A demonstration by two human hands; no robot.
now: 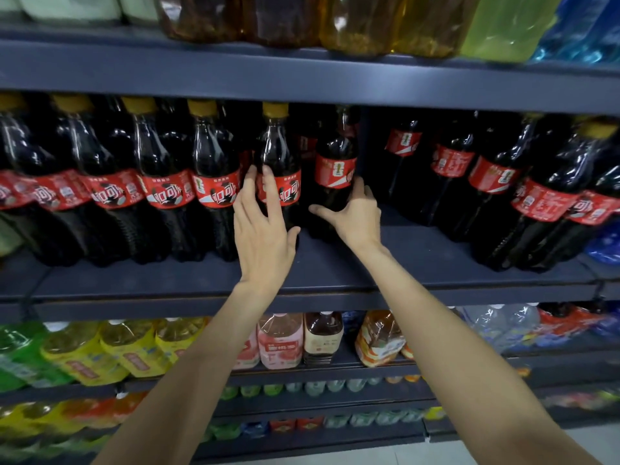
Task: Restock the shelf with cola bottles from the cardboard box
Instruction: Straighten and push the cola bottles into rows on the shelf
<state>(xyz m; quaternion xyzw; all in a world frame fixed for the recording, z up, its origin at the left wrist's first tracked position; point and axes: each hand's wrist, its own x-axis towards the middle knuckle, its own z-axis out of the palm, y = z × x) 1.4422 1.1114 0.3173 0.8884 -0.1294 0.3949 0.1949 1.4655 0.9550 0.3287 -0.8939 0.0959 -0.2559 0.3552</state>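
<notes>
A yellow-capped cola bottle (280, 169) stands upright on the dark shelf (335, 273), at the right end of a row of like bottles (134, 182). The left hand (260, 223) reaches up to it with straight, slightly spread fingers laid flat on its red label, thumb out to the right, nothing clasped. Just beside it, set further back, a second cola bottle (335, 169) stands upright; the right hand (350, 214) cups its lower body, fingers round the right side and thumb spread left. Right of this, past a gap, more cola bottles (523, 193) lean. Below are pink (280, 340) and yellow-labelled drinks (134, 347).
</notes>
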